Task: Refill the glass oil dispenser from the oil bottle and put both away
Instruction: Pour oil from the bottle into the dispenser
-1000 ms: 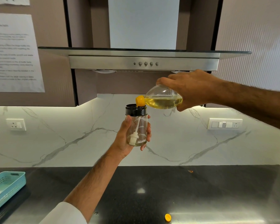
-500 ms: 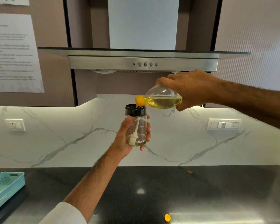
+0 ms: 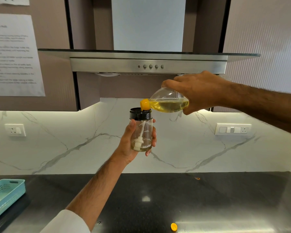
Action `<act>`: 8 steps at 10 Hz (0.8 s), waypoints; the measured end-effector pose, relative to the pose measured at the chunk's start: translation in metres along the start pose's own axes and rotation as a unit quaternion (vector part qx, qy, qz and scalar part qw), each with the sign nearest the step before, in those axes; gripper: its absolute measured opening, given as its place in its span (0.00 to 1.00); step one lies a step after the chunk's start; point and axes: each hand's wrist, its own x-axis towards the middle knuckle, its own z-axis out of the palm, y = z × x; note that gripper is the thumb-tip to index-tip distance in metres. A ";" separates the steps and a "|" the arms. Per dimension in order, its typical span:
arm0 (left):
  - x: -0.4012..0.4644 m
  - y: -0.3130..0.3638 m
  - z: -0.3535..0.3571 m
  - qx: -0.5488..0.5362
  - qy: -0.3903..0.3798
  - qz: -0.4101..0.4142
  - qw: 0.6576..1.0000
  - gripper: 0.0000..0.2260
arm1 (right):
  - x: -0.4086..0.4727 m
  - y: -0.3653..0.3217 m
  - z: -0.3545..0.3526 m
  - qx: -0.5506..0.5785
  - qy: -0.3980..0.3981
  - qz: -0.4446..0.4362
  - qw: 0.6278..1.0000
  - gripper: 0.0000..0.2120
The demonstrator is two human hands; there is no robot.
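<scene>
A dark table point(image 3: 208, 199) was backed by marble wall. One oil dispenser point(image 3: 141, 132) was grasped by the left hand point(image 3: 129, 145), one tilted oil bottle point(image 3: 168, 103) by the right hand point(image 3: 196, 91), above the table's middle; one yellow cap point(image 3: 173, 227) lay near its front edge.

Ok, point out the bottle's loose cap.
The cap lies on the dark counter at the bottom edge of the head view, right of the left sleeve.

Pale yellow oil is being shown inside the clear oil bottle point(image 3: 168, 103), whose neck is yellow. Just below that neck, the clear glass dispenser point(image 3: 142, 134) is being topped by a black collar, with white lettering. Below it, the black speckled worktop point(image 3: 208, 199) is being backed by white, grey-veined marble point(image 3: 74, 145). A yellow cap point(image 3: 173, 227) and a turquoise basket point(image 3: 5, 195) are being seen on the worktop.
</scene>
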 end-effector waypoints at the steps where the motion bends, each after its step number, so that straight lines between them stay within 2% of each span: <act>1: 0.000 0.000 0.000 0.000 -0.001 0.001 1.000 0.31 | 0.000 0.000 -0.001 -0.001 0.000 -0.001 1.000 0.48; 8: 0.002 0.000 -0.003 -0.005 -0.011 0.006 1.000 0.32 | 0.002 0.001 0.002 -0.001 0.004 -0.002 1.000 0.48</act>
